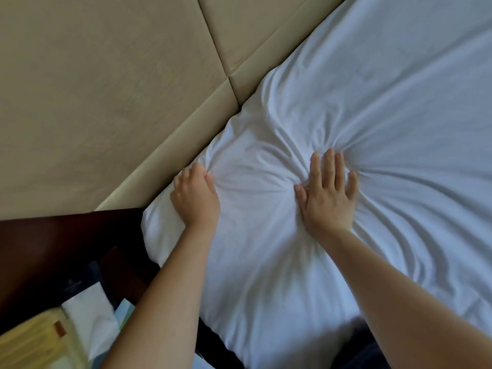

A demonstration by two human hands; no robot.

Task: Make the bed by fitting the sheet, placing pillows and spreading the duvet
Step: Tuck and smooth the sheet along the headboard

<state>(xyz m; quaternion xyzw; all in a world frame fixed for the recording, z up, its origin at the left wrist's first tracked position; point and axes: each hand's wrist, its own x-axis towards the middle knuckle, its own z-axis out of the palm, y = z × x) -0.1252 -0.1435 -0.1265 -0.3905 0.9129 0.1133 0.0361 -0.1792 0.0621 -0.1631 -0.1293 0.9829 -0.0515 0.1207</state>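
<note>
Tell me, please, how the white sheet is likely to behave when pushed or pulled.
Probably floppy: the white sheet bunches into radiating creases where the right hand presses flat. It seems easy to gather, as the left hand pinches a fold by the headboard.

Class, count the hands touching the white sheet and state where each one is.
2. The left hand grips the sheet at its edge beside the padded headboard. The right hand presses flat, fingers spread, further in on the bed. None appears hidden.
</note>
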